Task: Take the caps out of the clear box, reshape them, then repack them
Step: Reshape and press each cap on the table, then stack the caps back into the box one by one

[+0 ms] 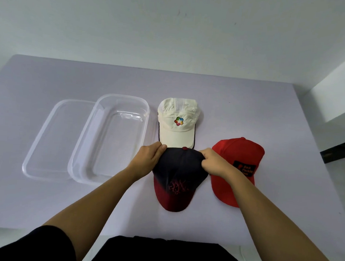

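Hands grip the navy cap (177, 171) at the tabletop's (69, 77) centre, left hand (148, 159) at its nine o'clock, right hand (212, 163) pinching at three o'clock; soft, light cloth likely yields there, the brim stiffer, the clear box (110, 138) empty at nine o'clock.

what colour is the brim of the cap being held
Dark red, below a navy crown, on the two-tone cap held by both hands; head view.

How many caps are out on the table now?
3: a white cap right of the clear box, a red cap at the right, a dark cap held in both hands. None seem hidden.
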